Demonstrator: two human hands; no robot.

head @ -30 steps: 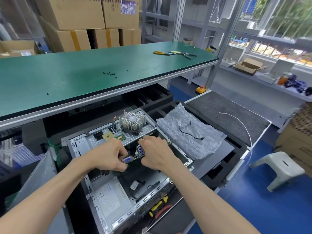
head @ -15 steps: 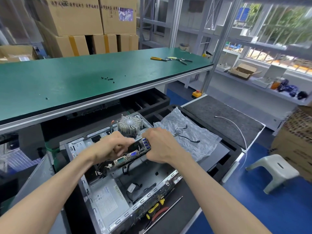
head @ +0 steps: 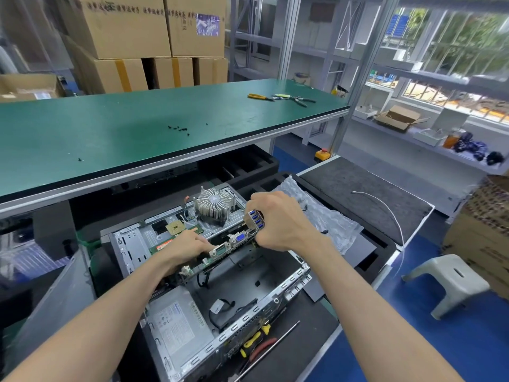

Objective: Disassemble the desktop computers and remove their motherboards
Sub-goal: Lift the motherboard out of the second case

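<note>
So, quick rundown of the teardown right now:

Board: the motherboard (head: 220,253) is tilted up out of the open case (head: 275,304), with the port edge facing the camera. Its long axis runs from lower left to upper right, the right end higher.
Ports: blue USB stack (head: 255,219) at the high end, blue VGA (head: 240,238) and a serial port (head: 219,250) along the middle.
Left hand: the left hand (head: 190,245) has a grip clamped on the board's lower-left part, fingers curled over the top edge by the serial port.
Right hand: the right hand (head: 278,224) pinches the upper-right end just beside the USB stack, fingers curled tight round it.
Heatsink: round finned heatsink (head: 213,201) sits on the board's far side, over the case's back end.
Case: lies flat on a black mat, with the PSU (head: 176,323) in the near-left corner and loose black cables on the case floor.
Tools: yellow-handled pliers (head: 254,341) sit just outside the case's near wall.
Worktop: green worktop (head: 110,133) above, with small black screws (head: 179,129) scattered on it and more pliers (head: 281,97) at the far end.
Stool: a white stool (head: 446,282) stands on the blue floor at right.
</note>
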